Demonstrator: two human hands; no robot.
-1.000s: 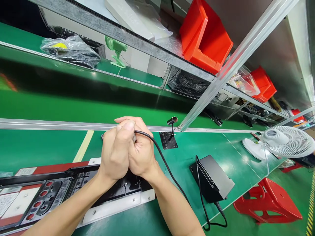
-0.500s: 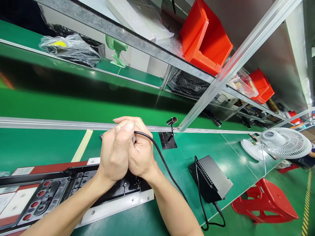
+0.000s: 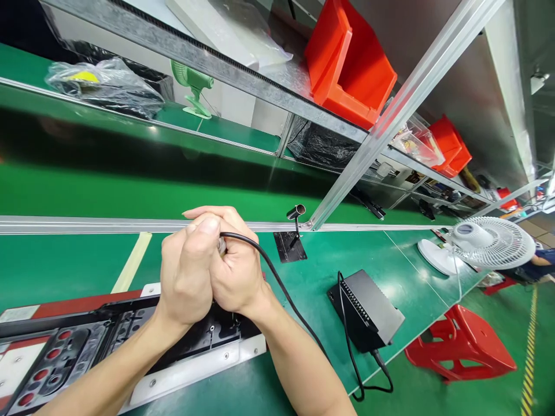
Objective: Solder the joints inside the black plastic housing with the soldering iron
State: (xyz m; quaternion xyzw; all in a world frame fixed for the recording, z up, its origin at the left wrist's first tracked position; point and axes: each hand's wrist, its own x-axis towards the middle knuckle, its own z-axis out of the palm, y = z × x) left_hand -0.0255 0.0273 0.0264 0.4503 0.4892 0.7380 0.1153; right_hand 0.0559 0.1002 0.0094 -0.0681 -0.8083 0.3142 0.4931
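My left hand [image 3: 188, 271] and my right hand [image 3: 240, 268] are pressed together, fingers closed, around one upright corded tool. Only a small greyish bit of the tool [image 3: 222, 245] shows between the hands; the rest is hidden by the fingers. From its top a black cable [image 3: 277, 274] curves down to the right, past my right forearm. Directly beneath the hands lies a long black panel [image 3: 203, 335] with small holes, set in a fixture with white edge blocks [image 3: 191, 370] and reddish-brown strips [image 3: 82, 303]. The tool's lower end is out of sight.
Right of the hands stands a black holder with a short tube [image 3: 296, 212]. Beyond it are a black vented box [image 3: 373, 306] with cables, a white fan [image 3: 489, 242] and a red stool [image 3: 468, 341]. A metal post [image 3: 403, 115] and shelf with orange bins [image 3: 351, 63] rise behind.
The whole view has shifted slightly, so most things sit a little further left. Both hands keep the same grip above the panel.
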